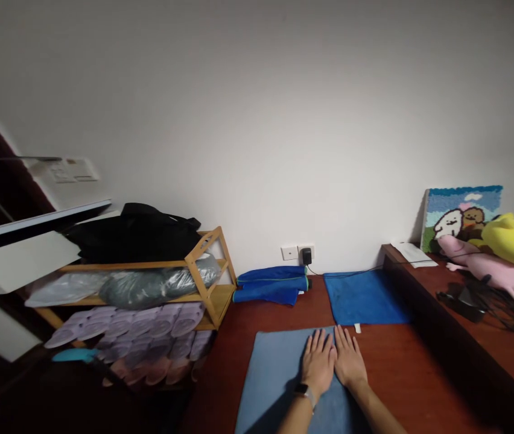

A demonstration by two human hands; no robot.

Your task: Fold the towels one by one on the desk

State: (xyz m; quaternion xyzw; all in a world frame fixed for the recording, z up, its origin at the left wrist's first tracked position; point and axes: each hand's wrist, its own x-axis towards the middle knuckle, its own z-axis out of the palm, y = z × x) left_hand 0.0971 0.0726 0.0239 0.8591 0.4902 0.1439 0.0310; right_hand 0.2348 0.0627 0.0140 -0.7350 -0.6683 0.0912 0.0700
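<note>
one grey-blue rectangular fabric cloth [275,364], on reddish-brown wooden tabletop [402,361]; our left hand [318,366] and right hand [350,361] flat, fingers extended, grasping nothing, near its far right corner. we judge it light, soft, limp; best pinched by corners.
</note>
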